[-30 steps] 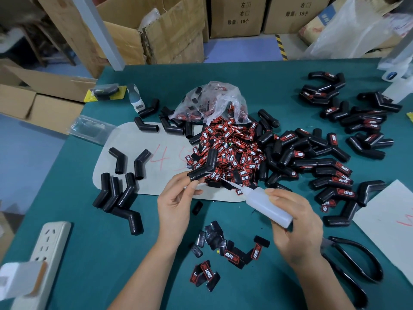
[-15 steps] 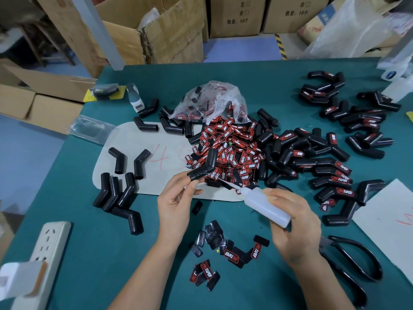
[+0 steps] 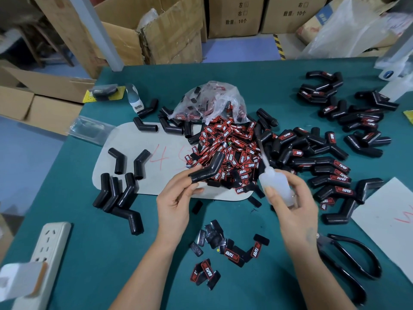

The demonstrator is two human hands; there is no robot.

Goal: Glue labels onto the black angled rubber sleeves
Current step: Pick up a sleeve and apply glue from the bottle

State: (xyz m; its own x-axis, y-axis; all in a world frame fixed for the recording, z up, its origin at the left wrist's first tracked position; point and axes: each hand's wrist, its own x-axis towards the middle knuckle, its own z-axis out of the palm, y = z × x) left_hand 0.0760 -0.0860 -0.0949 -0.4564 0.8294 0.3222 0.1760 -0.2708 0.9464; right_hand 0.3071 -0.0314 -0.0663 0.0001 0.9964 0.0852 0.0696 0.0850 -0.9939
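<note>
left hand [image 3: 176,199] pinches one black angled rubber sleeve [image 3: 206,168] by its lower end, thumb and fingers curled round it, the upper leg of the sleeve tilted up and to the right over the label heap [image 3: 228,151]; the sleeve is held above the table, clear of the pale card [image 3: 138,148] below it; no label shows on the faces turned to the camera, though the far side is hidden so this cannot be confirmed.

right hand [image 3: 292,202] grips a translucent glue bottle [image 3: 276,185], fingers wrapped round its body; the long thin nozzle [image 3: 262,151] points up and away, its tip over the label heap and well apart from the held sleeve; the bottle is blurred.

green table [image 3: 111,253] carries: the heap of red and black labels spilling from a clear plastic bag [image 3: 212,101]; a group of plain sleeves [image 3: 118,191] at the left, some on the card, some just off it; labelled sleeves [image 3: 330,175] piled at the right of the heap and a further group [image 3: 348,113] at the far right; loose labels [image 3: 225,249] near the front edge between the forearms, several face down; black scissors [image 3: 350,262] at the right front, beside a white sheet [image 3: 388,220] with red marking; a white power strip [image 3: 42,258] at the left front; cardboard boxes [image 3: 169,30] stand beyond the table.
</note>
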